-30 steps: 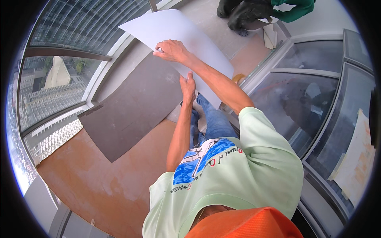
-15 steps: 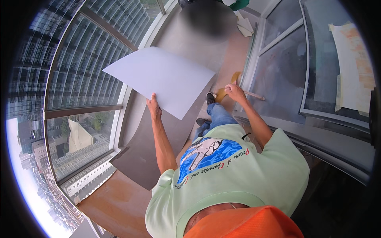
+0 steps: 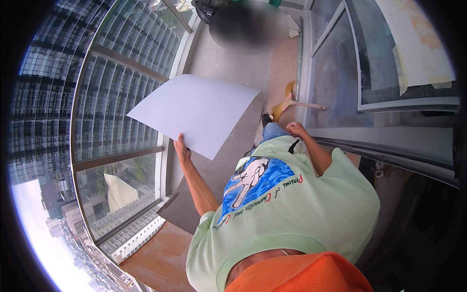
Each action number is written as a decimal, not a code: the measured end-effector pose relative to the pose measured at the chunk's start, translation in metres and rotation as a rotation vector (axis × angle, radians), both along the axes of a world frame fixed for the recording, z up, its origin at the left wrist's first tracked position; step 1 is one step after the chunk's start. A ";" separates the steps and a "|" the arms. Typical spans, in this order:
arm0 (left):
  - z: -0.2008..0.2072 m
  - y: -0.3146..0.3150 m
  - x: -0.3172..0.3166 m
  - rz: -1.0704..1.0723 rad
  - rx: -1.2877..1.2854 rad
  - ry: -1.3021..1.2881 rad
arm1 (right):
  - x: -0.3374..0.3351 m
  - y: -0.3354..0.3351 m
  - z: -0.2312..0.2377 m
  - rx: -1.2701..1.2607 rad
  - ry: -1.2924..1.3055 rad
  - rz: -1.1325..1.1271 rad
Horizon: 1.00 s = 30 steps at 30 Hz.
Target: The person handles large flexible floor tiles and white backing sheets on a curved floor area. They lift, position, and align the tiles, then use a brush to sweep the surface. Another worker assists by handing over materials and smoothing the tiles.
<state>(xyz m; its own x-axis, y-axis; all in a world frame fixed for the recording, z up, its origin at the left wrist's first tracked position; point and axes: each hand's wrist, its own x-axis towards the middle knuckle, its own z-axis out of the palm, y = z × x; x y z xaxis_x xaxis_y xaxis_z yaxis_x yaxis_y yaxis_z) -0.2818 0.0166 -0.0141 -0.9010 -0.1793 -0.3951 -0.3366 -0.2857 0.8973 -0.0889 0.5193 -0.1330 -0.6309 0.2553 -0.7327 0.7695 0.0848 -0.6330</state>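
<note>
A large, thin white sheet (image 3: 199, 109), bowed along its length, is gripped at its near edge by my left hand (image 3: 182, 147). The left thumb lies on top of the sheet, and the other fingers go under it. Its far right corner bends down over the grey floor covering. My right hand (image 3: 296, 129) hangs beside my right thigh with its fingers curled in, and no object shows in it. Past that hand, a pale wooden stick with yellow-brown pieces (image 3: 282, 106) lies on the floor by the wall, near my shoe (image 3: 266, 118).
Grey covering (image 3: 194, 199) lies over brown floor board (image 3: 158, 253). Tall windows (image 3: 121, 92) run along the left; glass panels (image 3: 333, 73) and a metal track (image 3: 389, 146) line the right. A blurred dark round shape (image 3: 248, 27) and green cloth are at the far end.
My right hand has drawn back from over the wooden stick to beside my thigh. The sheet stays in my left hand, its near corner slightly lower in view. The view has turned a little.
</note>
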 end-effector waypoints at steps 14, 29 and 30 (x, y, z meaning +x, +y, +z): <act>0.005 0.013 0.021 0.009 -0.004 -0.013 | 0.022 0.014 -0.033 -0.061 -0.012 -0.124; 0.004 0.010 0.041 0.063 -0.017 -0.011 | 0.044 0.013 -0.016 0.043 -0.015 -0.050; 0.002 0.010 0.041 0.065 -0.011 -0.018 | 0.043 0.013 -0.015 0.033 -0.030 -0.075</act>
<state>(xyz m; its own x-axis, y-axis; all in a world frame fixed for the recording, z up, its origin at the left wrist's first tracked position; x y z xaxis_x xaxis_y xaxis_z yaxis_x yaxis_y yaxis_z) -0.2412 0.0265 -0.0120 -0.8798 -0.2420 -0.4091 -0.3339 -0.2978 0.8943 -0.0459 0.5319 -0.1480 -0.5871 0.3254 -0.7413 0.7930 0.0468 -0.6075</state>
